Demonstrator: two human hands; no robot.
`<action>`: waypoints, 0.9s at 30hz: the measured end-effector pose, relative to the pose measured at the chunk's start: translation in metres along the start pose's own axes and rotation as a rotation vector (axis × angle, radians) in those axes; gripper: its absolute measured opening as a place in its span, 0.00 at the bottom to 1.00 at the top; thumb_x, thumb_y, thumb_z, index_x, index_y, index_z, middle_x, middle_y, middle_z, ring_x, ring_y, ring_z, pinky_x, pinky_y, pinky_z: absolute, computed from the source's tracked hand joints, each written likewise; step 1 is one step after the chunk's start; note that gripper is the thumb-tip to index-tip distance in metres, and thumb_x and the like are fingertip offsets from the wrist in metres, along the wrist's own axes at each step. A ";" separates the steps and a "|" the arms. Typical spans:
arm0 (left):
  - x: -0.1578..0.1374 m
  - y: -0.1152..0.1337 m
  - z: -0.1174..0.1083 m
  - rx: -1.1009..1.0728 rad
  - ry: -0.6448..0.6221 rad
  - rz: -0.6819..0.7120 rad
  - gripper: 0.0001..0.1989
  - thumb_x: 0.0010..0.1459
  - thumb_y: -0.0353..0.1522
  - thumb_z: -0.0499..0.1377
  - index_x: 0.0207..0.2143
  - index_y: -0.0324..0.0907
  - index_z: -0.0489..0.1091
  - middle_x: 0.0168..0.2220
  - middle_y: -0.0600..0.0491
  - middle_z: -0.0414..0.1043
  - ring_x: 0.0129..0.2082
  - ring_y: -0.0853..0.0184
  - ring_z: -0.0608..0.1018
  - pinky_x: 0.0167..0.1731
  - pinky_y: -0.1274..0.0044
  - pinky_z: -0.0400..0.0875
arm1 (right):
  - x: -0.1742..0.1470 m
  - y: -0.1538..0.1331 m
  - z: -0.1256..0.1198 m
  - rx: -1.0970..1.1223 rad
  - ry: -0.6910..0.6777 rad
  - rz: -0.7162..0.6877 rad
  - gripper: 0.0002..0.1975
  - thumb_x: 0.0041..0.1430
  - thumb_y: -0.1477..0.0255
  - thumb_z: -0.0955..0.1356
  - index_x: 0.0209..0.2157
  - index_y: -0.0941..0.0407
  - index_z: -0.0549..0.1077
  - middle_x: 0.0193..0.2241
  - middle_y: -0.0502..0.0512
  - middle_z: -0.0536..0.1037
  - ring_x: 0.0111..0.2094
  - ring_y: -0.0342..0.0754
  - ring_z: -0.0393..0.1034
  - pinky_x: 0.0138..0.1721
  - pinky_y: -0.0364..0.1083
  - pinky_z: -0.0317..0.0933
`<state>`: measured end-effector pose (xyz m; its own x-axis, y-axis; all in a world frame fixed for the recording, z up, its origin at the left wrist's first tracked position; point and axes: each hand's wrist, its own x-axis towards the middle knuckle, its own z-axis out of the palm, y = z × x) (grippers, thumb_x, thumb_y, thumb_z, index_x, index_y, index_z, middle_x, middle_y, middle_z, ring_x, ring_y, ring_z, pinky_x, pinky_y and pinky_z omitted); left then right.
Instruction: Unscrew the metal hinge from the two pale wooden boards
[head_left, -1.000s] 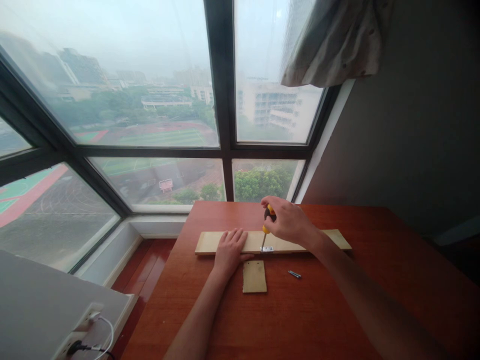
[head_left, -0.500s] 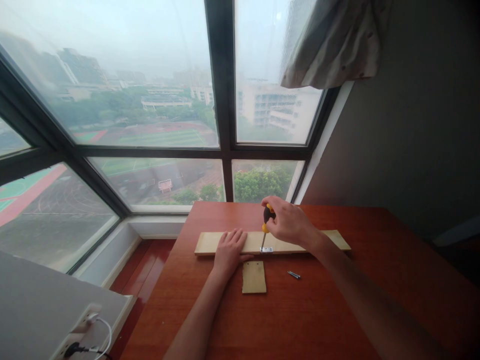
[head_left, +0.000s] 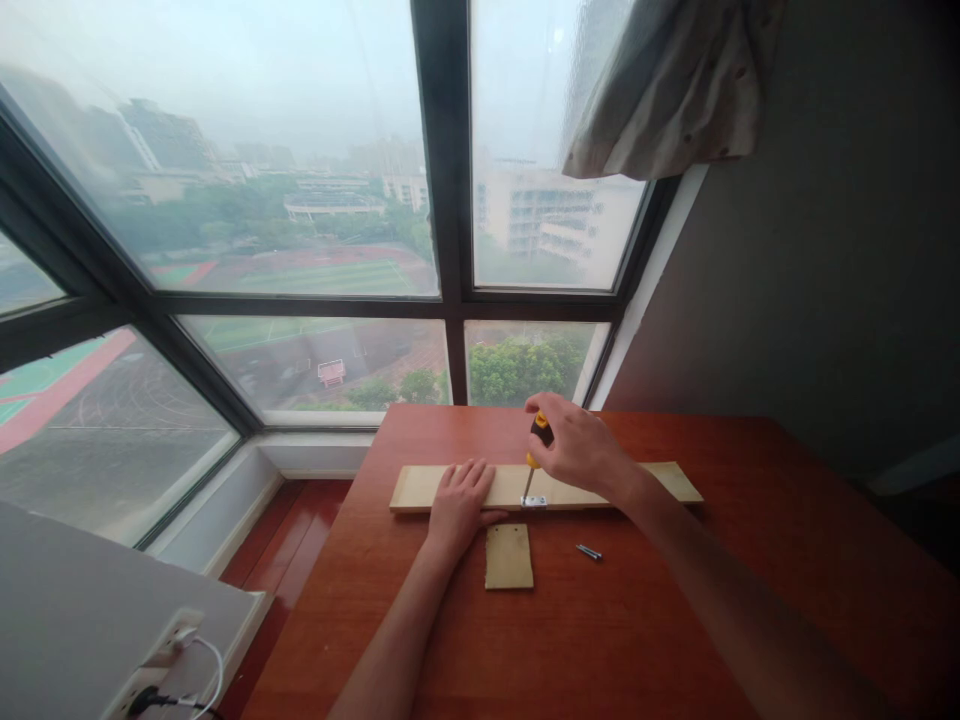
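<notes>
A long pale wooden board (head_left: pixel 417 488) lies crosswise on the table. My left hand (head_left: pixel 460 505) rests flat on it, fingers stretched over its top and the thumb by its front edge. In my right hand (head_left: pixel 579 443) is a screwdriver (head_left: pixel 535 447) with a yellow and black handle, held nearly upright. Its tip meets the left end of a small metal hinge or bracket (head_left: pixel 535 501) at the board's front edge. Whether a screw is under the tip cannot be made out. Just in front lies a small wooden plate (head_left: pixel 509 557) with two holes near its far edge.
A couple of screws (head_left: pixel 589 552) lie right of the small plate on the reddish-brown table (head_left: pixel 600 640). Windows (head_left: pixel 315 370) stand behind the table and to its left. A curtain (head_left: pixel 675 90) hangs at upper right. Plugs and cables (head_left: pixel 180 660) are at lower left.
The screwdriver's handle has turned slightly in my right hand, and the fingers have shifted a little around it. My left hand and the board stay in place.
</notes>
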<state>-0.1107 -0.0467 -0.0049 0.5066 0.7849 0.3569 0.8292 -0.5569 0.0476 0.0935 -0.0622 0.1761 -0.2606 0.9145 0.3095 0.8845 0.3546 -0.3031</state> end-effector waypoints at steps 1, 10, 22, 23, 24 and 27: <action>0.000 0.000 0.000 -0.001 -0.002 -0.002 0.34 0.50 0.53 0.59 0.55 0.45 0.64 0.57 0.46 0.66 0.56 0.54 0.67 0.54 0.63 0.60 | 0.000 -0.001 0.000 -0.034 0.011 0.019 0.13 0.58 0.66 0.63 0.45 0.53 0.67 0.43 0.55 0.74 0.39 0.49 0.70 0.36 0.45 0.57; 0.000 0.000 0.000 -0.009 -0.001 -0.003 0.33 0.51 0.53 0.59 0.55 0.46 0.64 0.57 0.45 0.66 0.56 0.53 0.67 0.54 0.63 0.60 | -0.001 0.000 -0.002 0.017 -0.027 0.002 0.19 0.52 0.75 0.63 0.47 0.53 0.65 0.46 0.55 0.74 0.42 0.48 0.69 0.37 0.44 0.57; 0.000 0.000 0.000 -0.010 0.005 0.003 0.33 0.51 0.51 0.60 0.55 0.46 0.65 0.57 0.44 0.66 0.56 0.53 0.68 0.54 0.62 0.61 | 0.001 0.000 0.000 -0.083 0.018 0.030 0.16 0.54 0.73 0.63 0.46 0.53 0.66 0.44 0.54 0.75 0.38 0.49 0.70 0.33 0.45 0.55; 0.000 0.000 0.000 -0.011 0.004 0.003 0.33 0.50 0.51 0.60 0.55 0.46 0.65 0.57 0.44 0.66 0.56 0.53 0.68 0.54 0.63 0.61 | 0.000 0.000 0.000 -0.066 0.013 0.019 0.17 0.53 0.74 0.63 0.46 0.52 0.65 0.44 0.54 0.75 0.39 0.49 0.70 0.33 0.45 0.55; 0.000 0.000 -0.001 -0.012 0.002 0.004 0.33 0.50 0.52 0.60 0.55 0.46 0.65 0.57 0.44 0.66 0.56 0.53 0.68 0.54 0.63 0.61 | -0.001 0.000 -0.001 -0.057 0.010 0.013 0.17 0.53 0.74 0.63 0.46 0.52 0.65 0.44 0.53 0.75 0.40 0.49 0.70 0.33 0.45 0.55; 0.000 0.000 -0.001 -0.007 0.001 0.001 0.33 0.50 0.52 0.60 0.55 0.46 0.64 0.57 0.45 0.66 0.56 0.53 0.68 0.54 0.63 0.61 | 0.000 -0.002 0.000 -0.081 0.019 0.025 0.14 0.56 0.68 0.63 0.45 0.52 0.66 0.42 0.54 0.75 0.39 0.50 0.70 0.33 0.45 0.55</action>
<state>-0.1105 -0.0469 -0.0041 0.5075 0.7837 0.3581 0.8269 -0.5598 0.0533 0.0921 -0.0632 0.1770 -0.2317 0.9186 0.3202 0.9191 0.3146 -0.2373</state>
